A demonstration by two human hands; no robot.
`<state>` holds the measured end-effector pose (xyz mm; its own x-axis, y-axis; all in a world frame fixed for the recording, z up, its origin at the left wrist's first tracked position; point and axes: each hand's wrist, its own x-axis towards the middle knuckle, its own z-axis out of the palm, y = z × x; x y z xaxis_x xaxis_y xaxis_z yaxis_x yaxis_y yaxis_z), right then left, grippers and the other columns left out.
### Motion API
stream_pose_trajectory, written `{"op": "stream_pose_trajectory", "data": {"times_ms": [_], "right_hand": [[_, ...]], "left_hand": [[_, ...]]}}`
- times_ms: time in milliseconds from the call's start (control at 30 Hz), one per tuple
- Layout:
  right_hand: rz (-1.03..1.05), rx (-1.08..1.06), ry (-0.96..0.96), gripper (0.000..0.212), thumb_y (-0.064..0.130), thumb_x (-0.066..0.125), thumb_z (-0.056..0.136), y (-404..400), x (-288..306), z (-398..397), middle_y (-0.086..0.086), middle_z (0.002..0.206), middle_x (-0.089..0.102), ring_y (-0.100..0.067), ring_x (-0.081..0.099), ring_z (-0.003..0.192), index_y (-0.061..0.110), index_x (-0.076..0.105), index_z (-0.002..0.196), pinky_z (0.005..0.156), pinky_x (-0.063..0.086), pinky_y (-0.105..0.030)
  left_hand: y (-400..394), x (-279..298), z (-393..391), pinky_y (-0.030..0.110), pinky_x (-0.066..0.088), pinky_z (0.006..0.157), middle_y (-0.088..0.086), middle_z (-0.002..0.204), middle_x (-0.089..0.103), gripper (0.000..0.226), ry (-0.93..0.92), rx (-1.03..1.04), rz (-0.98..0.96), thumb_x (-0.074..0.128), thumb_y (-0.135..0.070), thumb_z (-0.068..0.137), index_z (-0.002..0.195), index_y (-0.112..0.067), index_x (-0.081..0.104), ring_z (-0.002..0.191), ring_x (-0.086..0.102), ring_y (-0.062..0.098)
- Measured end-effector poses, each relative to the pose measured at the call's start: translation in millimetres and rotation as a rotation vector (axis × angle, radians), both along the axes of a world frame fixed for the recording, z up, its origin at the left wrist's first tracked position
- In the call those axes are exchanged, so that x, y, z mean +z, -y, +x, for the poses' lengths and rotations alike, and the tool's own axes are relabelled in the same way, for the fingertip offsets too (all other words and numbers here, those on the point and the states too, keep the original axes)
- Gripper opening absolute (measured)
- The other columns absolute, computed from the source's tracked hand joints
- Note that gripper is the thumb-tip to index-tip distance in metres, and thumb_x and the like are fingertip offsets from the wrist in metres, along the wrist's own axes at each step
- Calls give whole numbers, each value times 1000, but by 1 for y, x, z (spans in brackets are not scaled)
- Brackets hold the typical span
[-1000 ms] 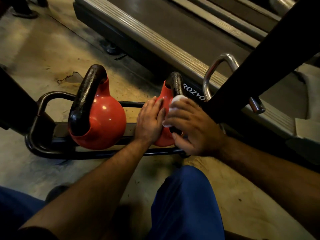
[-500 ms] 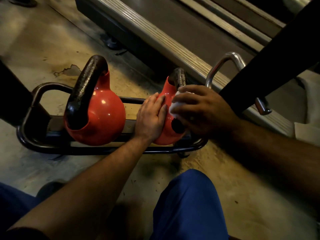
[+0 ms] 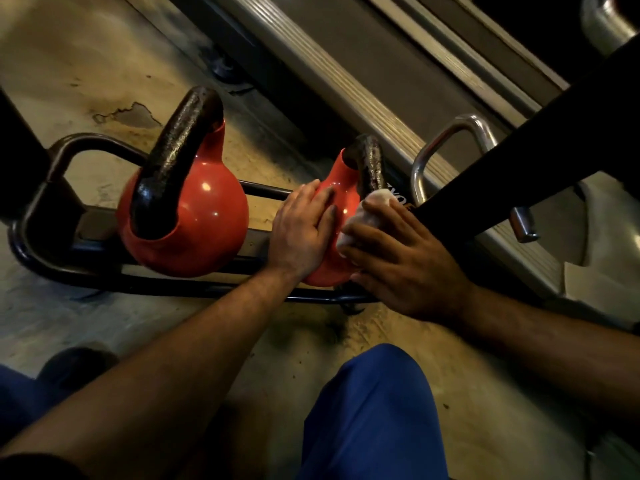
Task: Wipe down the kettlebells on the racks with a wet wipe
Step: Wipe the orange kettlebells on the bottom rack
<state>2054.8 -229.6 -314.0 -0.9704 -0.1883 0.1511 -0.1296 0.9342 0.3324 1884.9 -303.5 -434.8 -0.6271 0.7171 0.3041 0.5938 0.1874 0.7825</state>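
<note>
Nearest to me is my knee in blue trousers (image 3: 374, 410), bent over the stained concrete floor (image 3: 242, 341), with the dark toe of my shoe (image 3: 74, 362) off to the left. Both my forearms reach forward from there to the low black rack (image 3: 41, 258). My left hand (image 3: 301, 230) lies flat with straight fingers against the near left side of the smaller red kettlebell (image 3: 341, 199), steadying it and gripping nothing. My right hand (image 3: 398, 258) is on the same kettlebell's right side, fingers curled around a crumpled white wet wipe (image 3: 367, 213) and pressing it against the red body just below the dark, rough handle (image 3: 372, 161). That kettlebell sits at the right end of the rack, between its rails. To its left, apart from it on the same rack, stands the bigger red kettlebell (image 3: 194, 223), its black handle (image 3: 176, 154) arching up toward me, glossy highlights on its shell. A thick black beam (image 3: 540, 157) crosses diagonally just right of my right hand. Behind it a chrome loop handle (image 3: 450, 133) shows, and beyond that the ribbed grey side rail of a machine (image 3: 311, 60) runs across the far floor.
</note>
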Motion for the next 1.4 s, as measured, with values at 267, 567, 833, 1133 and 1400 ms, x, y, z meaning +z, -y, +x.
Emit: {"op": "stream_pose_trajectory", "data": {"times_ms": [267,567,833,1133,1400], "right_hand": [[29,158,-7,35,26,58,98,-11,15,-11,-14,131,67,-34,57,130,7,70,126,116,35,-49],[-318,-22,-40,23,24,65,97,-2,29,-30,-9,115,73,-27,63,120,7,77,107,110,44,-47],[-369,4,220,44,49,63,93,-49,52,-64,-4,128,68,-23,53,134,14,73,118,116,37,-48],[-343,-49,301,67,61,35,102,-70,62,-116,-8,105,74,-30,66,108,9,76,98,105,45,-51],[-361,-215,462,60,54,34,90,-85,59,-149,-5,103,70,-22,62,104,10,76,97,95,48,-46]], "left_hand": [[-2,0,0,43,35,114,6,152,45,56,18,-1,2,28,-48,100,144,-21,49,140,40,24],[-1,2,0,46,34,114,8,152,45,57,31,-9,-2,28,-48,99,144,-21,50,141,40,27],[1,0,1,47,35,113,9,152,46,55,21,-23,5,29,-49,102,144,-21,50,140,41,28],[1,0,1,45,37,111,8,151,47,53,21,-9,12,31,-49,102,143,-21,52,139,42,28],[0,0,3,45,36,113,5,151,47,52,27,12,29,30,-49,102,143,-25,50,140,40,25]]}}
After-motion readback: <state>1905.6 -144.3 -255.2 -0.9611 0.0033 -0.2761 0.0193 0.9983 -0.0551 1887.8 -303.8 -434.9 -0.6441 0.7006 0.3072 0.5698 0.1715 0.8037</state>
